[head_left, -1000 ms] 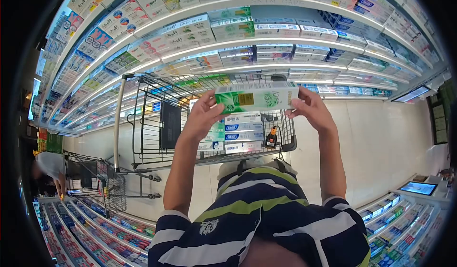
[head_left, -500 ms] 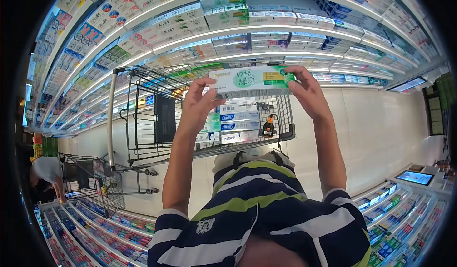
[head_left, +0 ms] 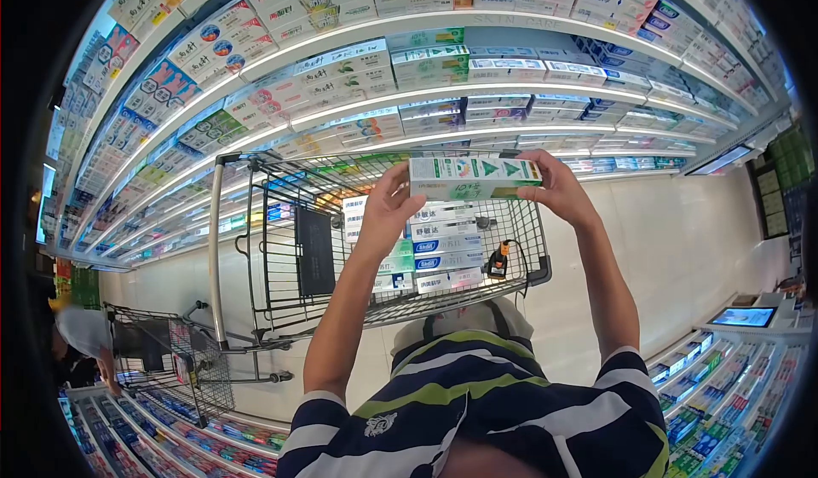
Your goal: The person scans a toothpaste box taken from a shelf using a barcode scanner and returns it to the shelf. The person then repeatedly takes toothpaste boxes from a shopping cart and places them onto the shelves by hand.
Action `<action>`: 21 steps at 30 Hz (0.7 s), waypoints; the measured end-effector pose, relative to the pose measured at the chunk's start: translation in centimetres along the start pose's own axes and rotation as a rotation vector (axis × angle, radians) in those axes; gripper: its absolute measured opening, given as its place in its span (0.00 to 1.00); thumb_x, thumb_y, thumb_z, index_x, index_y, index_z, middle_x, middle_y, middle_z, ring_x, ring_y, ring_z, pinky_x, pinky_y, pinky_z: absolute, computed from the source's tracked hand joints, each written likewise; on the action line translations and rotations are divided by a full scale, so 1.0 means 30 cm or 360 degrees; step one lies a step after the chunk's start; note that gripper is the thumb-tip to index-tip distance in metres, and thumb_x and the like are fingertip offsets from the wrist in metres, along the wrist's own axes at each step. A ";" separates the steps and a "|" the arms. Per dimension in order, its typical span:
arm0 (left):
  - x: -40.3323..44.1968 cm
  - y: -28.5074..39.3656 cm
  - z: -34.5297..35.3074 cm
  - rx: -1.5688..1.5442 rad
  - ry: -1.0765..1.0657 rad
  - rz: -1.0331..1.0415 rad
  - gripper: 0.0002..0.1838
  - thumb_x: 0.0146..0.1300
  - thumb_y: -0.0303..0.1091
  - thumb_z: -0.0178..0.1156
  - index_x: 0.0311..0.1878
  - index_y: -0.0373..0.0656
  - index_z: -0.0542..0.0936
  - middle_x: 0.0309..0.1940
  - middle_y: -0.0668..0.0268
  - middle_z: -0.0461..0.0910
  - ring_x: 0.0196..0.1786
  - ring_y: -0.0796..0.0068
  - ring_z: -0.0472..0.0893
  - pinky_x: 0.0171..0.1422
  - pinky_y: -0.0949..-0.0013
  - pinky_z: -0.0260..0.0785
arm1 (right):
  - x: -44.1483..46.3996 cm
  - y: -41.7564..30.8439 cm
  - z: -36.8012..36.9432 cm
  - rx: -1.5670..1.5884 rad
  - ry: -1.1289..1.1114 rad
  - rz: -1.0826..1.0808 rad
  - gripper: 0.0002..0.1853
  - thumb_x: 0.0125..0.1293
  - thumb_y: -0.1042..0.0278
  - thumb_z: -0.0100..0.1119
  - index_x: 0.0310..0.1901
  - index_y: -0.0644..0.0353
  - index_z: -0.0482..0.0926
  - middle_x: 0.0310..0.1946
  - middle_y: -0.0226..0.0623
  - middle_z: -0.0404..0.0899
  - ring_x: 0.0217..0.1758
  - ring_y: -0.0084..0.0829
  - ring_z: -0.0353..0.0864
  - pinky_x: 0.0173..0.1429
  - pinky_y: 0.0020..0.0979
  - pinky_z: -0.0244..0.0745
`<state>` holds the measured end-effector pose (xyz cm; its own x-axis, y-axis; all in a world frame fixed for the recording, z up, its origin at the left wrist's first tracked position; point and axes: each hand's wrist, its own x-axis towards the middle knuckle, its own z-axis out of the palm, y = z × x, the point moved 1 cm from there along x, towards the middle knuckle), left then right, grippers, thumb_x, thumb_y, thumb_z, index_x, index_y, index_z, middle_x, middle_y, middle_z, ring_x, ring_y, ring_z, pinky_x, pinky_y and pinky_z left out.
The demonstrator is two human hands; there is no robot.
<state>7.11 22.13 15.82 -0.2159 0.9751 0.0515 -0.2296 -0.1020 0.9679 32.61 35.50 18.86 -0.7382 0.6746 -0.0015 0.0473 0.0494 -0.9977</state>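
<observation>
A white and green toothpaste box [head_left: 473, 171] is held level above the shopping cart [head_left: 256, 303]. My left hand [head_left: 388, 214] grips its left end, and my right hand [head_left: 558, 190] has the right end between thumb and fingers. Green triangles mark the face turned up toward me. Below it, in the cart, lie several toothpaste boxes [head_left: 447, 246], white, blue and green, stacked side by side. A small dark thing with an orange label [head_left: 498, 262] is at the cart's right side.
Lit shelves [head_left: 341, 73] packed with toothpaste boxes curve along the far side. More stocked shelves [head_left: 170, 427] stand behind me on the left and at right [head_left: 724, 393]. Another cart [head_left: 170, 359] and a person [head_left: 85, 337] are at left. Pale floor [head_left: 665, 231] stretches right.
The box has been turned in both hands, from its large-lettered face to a side with green triangles. Box and hands sit slightly lower and farther right in view, as does the cart.
</observation>
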 end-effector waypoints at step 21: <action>0.805 -0.150 -0.059 -0.0541 0.0543 -0.0260 0.22 0.65 0.39 0.55 0.51 0.27 0.68 0.47 0.52 0.74 0.51 0.64 0.76 0.56 0.69 0.69 | 0.817 0.156 -0.359 -0.0829 0.0368 -0.0468 0.24 0.54 0.68 0.64 0.52 0.60 0.70 0.43 0.43 0.77 0.45 0.37 0.77 0.49 0.32 0.71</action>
<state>1.25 45.79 12.26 -0.4360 0.8695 -0.2320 -0.5698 -0.0672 0.8191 21.99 60.19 14.90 -0.6085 0.7171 0.3397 0.2287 0.5685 -0.7903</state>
